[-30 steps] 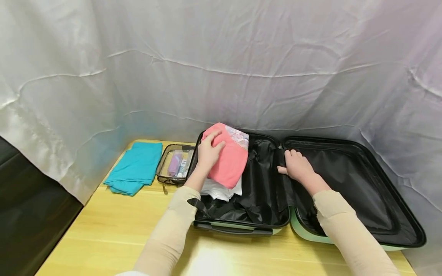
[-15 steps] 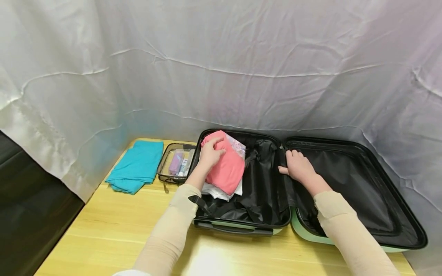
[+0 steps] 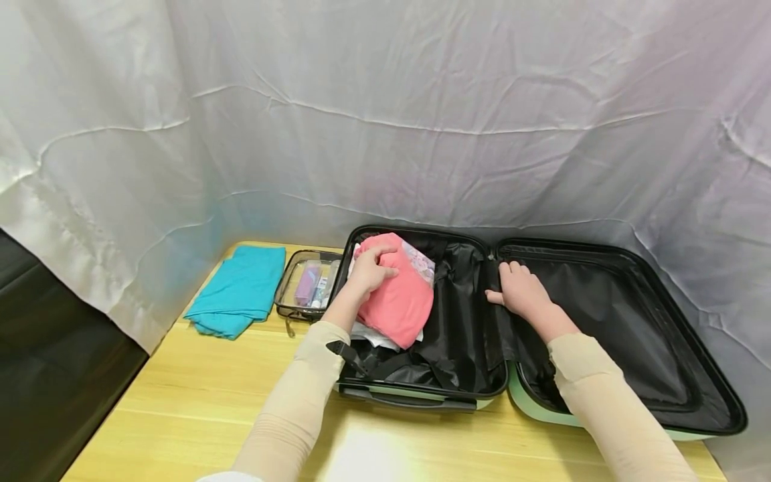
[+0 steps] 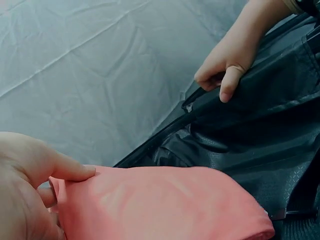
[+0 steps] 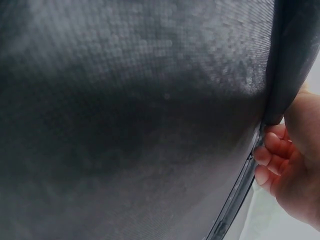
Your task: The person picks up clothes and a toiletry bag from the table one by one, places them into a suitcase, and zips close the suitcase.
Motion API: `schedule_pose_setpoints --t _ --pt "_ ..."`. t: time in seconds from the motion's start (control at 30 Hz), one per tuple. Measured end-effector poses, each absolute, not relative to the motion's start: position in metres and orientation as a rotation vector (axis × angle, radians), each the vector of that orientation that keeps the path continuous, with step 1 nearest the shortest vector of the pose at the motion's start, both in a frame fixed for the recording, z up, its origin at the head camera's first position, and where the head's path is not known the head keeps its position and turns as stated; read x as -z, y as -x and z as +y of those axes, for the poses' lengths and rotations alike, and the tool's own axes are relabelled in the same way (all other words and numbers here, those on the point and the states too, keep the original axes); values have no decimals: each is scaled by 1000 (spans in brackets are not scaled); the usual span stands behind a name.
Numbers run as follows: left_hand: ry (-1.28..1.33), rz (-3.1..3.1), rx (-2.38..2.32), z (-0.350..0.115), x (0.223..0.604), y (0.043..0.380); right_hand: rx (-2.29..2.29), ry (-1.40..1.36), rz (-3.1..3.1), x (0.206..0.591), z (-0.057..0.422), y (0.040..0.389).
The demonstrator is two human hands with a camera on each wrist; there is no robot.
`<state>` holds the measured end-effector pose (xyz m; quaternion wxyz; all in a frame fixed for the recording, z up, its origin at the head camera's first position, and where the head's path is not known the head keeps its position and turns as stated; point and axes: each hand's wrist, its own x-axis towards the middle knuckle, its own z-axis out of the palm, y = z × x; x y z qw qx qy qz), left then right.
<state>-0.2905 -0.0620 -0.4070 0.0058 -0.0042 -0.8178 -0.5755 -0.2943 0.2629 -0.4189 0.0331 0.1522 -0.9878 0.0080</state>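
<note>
A folded coral-pink garment (image 3: 399, 301) with a floral print patch lies tilted in the left half of an open suitcase (image 3: 460, 314). My left hand (image 3: 369, 271) pinches its left edge; in the left wrist view the thumb (image 4: 75, 170) is on top and the fingers are partly hidden behind the cloth. Under it pokes out a white folded cloth (image 3: 375, 336). At the suitcase's middle, by the hinge, my right hand (image 3: 519, 289) grips the black inner edge, its fingers (image 5: 270, 160) curled at the rim in the right wrist view.
A clear toiletry pouch (image 3: 290, 281) with small bottles stands against the suitcase's left side. Further left lies a folded turquoise cloth (image 3: 243, 288) on the wooden table (image 3: 199, 395). Grey curtains (image 3: 421, 114) hang behind. A black strap buckle (image 3: 346, 355) sticks up beside my left forearm.
My left hand has brought the coral garment down and slightly nearer, deeper into the suitcase's left half, covering more of the white cloth. The right hand has stayed at the middle edge.
</note>
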Motion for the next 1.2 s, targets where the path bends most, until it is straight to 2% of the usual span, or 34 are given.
schedule_pose_setpoints --t 0.1,0.33,0.77,0.9,1.2 --pt "-29 -2569 1767 -63 406 290 -30 -467 -3035 419 263 294" --pt "-149 -2765 1327 -67 406 289 -48 -465 -3039 418 262 293" --pt "-281 -2918 804 -72 410 282 -54 -494 -3022 417 257 295" --pt "-229 -2886 631 -66 415 285 -63 -480 -3029 417 257 294" --pt "98 -3121 297 -52 433 291 -47 -478 -3029 415 261 291"
